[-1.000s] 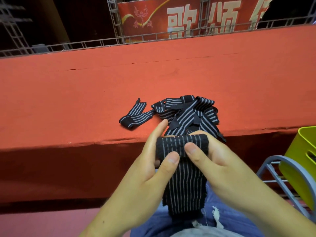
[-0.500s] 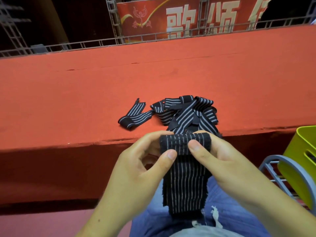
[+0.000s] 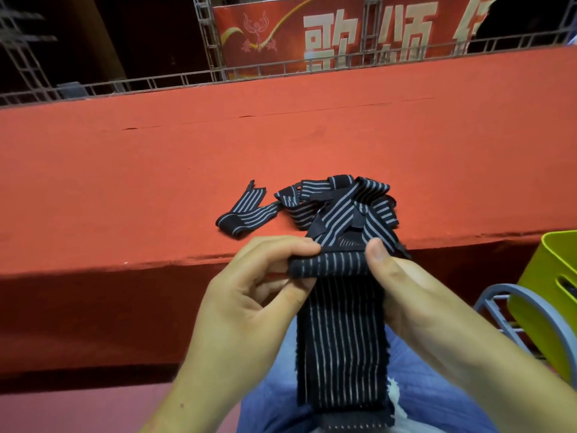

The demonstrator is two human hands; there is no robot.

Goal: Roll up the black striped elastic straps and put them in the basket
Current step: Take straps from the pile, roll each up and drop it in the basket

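A black elastic strap with thin white stripes (image 3: 340, 332) hangs from both my hands down over my lap. Its top end is curled into a small roll. My left hand (image 3: 249, 301) pinches the roll's left end between thumb and fingers. My right hand (image 3: 415, 295) holds its right end, thumb on top. Behind my hands, a tangled pile of striped straps (image 3: 340, 207) lies on the red surface near its front edge. The yellow-green basket (image 3: 543, 295) stands at the right edge, partly cut off.
The red felt-covered platform (image 3: 156, 182) stretches across the view, with a step edge just beyond my hands. A grey-blue metal rack (image 3: 499, 307) sits beside the basket. Metal truss railing (image 3: 281, 70) and a red banner (image 3: 343, 29) stand at the back.
The left index finger has curled down from pointing up and now rests on the roll's top. The curled end has turned over further, and both hands rose slightly toward the platform edge.
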